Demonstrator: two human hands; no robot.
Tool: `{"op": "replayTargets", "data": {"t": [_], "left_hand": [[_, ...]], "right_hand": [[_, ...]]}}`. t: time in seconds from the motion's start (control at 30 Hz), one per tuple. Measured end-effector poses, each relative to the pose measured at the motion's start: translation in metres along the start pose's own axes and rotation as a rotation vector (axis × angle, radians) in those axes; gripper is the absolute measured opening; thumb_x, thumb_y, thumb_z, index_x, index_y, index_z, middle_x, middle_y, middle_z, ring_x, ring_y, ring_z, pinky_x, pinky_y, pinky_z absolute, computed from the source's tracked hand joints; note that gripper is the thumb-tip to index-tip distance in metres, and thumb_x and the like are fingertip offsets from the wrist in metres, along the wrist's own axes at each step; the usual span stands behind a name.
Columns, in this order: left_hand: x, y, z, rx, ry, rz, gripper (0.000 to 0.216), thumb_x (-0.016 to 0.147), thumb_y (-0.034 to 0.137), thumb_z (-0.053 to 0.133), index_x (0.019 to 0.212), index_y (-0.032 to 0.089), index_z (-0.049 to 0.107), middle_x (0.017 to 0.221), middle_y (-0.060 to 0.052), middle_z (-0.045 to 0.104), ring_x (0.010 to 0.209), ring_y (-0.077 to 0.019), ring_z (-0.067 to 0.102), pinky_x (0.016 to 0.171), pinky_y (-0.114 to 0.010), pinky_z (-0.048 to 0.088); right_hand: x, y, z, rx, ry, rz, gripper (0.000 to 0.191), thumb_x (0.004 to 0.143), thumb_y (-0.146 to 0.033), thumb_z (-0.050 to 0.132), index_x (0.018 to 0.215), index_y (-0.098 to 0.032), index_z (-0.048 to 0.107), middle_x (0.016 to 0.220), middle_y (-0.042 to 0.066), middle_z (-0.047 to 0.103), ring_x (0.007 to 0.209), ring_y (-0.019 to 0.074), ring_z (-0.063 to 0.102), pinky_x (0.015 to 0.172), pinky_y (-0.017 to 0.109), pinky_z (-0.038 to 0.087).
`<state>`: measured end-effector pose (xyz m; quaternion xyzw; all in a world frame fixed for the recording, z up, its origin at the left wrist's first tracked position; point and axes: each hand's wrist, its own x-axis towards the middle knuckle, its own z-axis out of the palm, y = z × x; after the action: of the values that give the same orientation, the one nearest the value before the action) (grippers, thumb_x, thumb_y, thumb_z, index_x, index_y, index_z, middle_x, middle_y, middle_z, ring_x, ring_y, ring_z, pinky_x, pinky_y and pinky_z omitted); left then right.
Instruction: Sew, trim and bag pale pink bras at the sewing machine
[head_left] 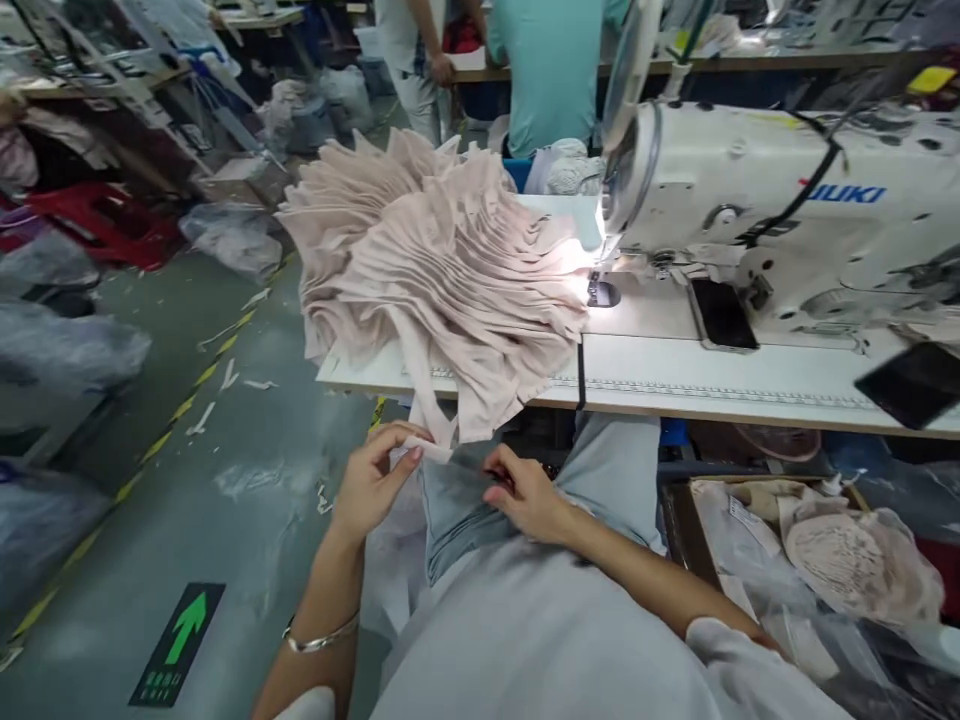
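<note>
The white sewing table carries a sewing machine on its right side. A pale pink fabric pile covers its left end, crowding the machine. A cardboard box stands below, at right. A fabric strip hangs over the front edge; the left hand pinches its lower end. The right hand curls nearby; its grip cannot be determined. A phone lies beside the machine.

pale pink fabric pieces
</note>
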<state>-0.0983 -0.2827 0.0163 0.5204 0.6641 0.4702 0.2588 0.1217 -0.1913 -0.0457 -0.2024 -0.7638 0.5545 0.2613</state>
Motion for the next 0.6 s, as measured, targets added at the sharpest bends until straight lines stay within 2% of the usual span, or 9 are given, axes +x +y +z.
{"op": "replayTargets", "data": {"t": [0.1,0.2,0.27,0.33,0.4,0.47,0.5,0.53,0.6], "left_hand": [[-0.001,-0.004,0.001,-0.017,-0.007,0.032,0.040,0.087,0.058,0.060,0.078,0.019,0.066,0.089,-0.009,0.069,0.090,-0.0221,0.061,0.087,-0.035,0.046],[-0.002,-0.008,0.000,0.051,-0.024,0.046,0.040,0.089,0.057,0.057,0.082,0.019,0.067,0.090,-0.009,0.069,0.093,-0.0229,0.060,0.089,-0.036,0.043],[-0.001,-0.010,0.000,0.119,-0.067,0.062,0.036,0.090,0.053,0.056,0.081,0.020,0.066,0.089,-0.008,0.069,0.095,-0.0228,0.060,0.090,-0.036,0.041],[0.002,-0.013,0.001,0.226,-0.120,0.102,0.026,0.090,0.044,0.060,0.087,0.020,0.066,0.088,-0.006,0.069,0.092,-0.0214,0.060,0.090,-0.036,0.037],[0.008,-0.015,0.005,0.402,-0.170,0.178,0.023,0.089,0.030,0.060,0.109,0.020,0.065,0.089,-0.003,0.069,0.088,-0.0194,0.059,0.089,-0.036,0.033],[0.016,-0.016,0.012,0.620,-0.210,0.296,0.046,0.087,0.010,0.051,0.131,0.022,0.057,0.089,-0.002,0.066,0.086,-0.0176,0.057,0.086,-0.035,0.031],[0.020,-0.016,0.015,0.722,-0.220,0.372,0.056,0.084,0.002,0.046,0.135,0.024,0.056,0.088,-0.002,0.063,0.085,-0.0170,0.055,0.084,-0.035,0.029],[0.025,-0.016,0.019,0.801,-0.212,0.458,0.061,0.081,-0.003,0.043,0.132,0.026,0.059,0.084,-0.002,0.061,0.084,-0.0167,0.053,0.082,-0.035,0.028],[0.032,-0.014,0.025,0.864,-0.148,0.621,0.054,0.080,-0.005,0.044,0.113,0.028,0.071,0.076,-0.001,0.055,0.079,-0.0164,0.050,0.080,-0.035,0.027]], "right_hand": [[0.016,0.001,0.019,0.370,-0.151,0.191,0.058,0.094,-0.068,0.037,0.074,-0.017,0.058,0.060,-0.004,0.040,0.054,0.0106,0.032,0.054,0.026,0.024],[0.031,0.003,0.023,0.670,-0.215,0.366,0.055,0.084,-0.070,0.054,0.071,-0.017,0.057,0.053,-0.007,0.030,0.049,0.0083,0.021,0.050,0.027,0.014],[0.036,0.005,0.023,0.788,-0.223,0.404,0.050,0.080,-0.066,0.063,0.070,-0.016,0.058,0.051,-0.008,0.031,0.047,0.0074,0.020,0.049,0.027,0.010],[0.039,0.007,0.024,0.844,-0.225,0.404,0.049,0.078,-0.063,0.067,0.068,-0.016,0.057,0.049,-0.008,0.032,0.046,0.0071,0.021,0.049,0.028,0.009],[0.040,0.009,0.025,0.840,-0.229,0.390,0.051,0.077,-0.064,0.068,0.063,-0.016,0.055,0.049,-0.008,0.033,0.046,0.0067,0.021,0.049,0.028,0.009],[0.040,0.011,0.025,0.814,-0.234,0.372,0.054,0.075,-0.065,0.070,0.059,-0.017,0.052,0.050,-0.007,0.034,0.047,0.0063,0.020,0.050,0.027,0.009],[0.039,0.012,0.025,0.804,-0.236,0.362,0.055,0.075,-0.065,0.070,0.058,-0.017,0.051,0.051,-0.007,0.035,0.048,0.0062,0.021,0.050,0.027,0.011],[0.037,0.013,0.023,0.792,-0.240,0.349,0.055,0.075,-0.065,0.071,0.058,-0.017,0.050,0.052,-0.006,0.037,0.049,0.0062,0.023,0.050,0.026,0.013],[0.031,0.016,0.019,0.757,-0.262,0.321,0.054,0.075,-0.065,0.071,0.059,-0.017,0.052,0.055,-0.005,0.043,0.050,0.0062,0.026,0.051,0.026,0.016]]}}
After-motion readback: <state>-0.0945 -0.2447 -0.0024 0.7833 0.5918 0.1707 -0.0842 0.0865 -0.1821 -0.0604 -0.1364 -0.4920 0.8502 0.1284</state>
